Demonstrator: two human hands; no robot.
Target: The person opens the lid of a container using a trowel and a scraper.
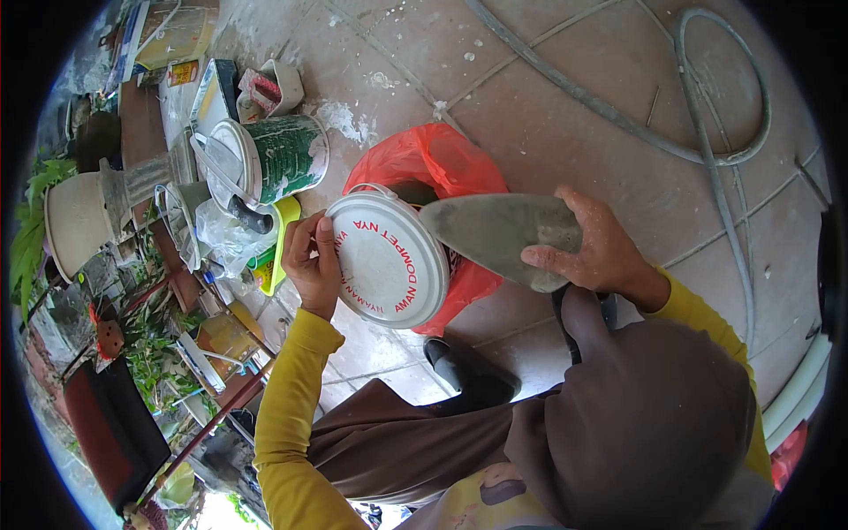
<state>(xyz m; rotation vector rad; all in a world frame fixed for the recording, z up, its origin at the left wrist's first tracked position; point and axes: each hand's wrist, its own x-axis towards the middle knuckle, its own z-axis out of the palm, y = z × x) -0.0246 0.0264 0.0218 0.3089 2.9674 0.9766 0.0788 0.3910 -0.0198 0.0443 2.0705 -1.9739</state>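
Note:
A paint bucket with a grey-white lid (pixel 389 265) printed in red letters stands in front of me, its thin handle lying over the far rim. My left hand (pixel 314 261) grips the left edge of the lid, thumb on top and fingers curled. In my right hand (pixel 596 238) is a trowel (pixel 499 231) with a grey, leaf-shaped metal blade, thumb pressed on the blade's wide end. Its pointed tip reaches the lid's right rim; no handle shows. A red plastic bag (pixel 442 159) lies behind and beneath the bucket.
A green paint can (pixel 287 157) with a white lid stands at upper left, beside a white container (pixel 283 88) holding a pink item. A yellow-green dustpan-like piece (pixel 281 243) lies left of my left hand. A grey hose (pixel 609 110) curls across the tiled floor on the right.

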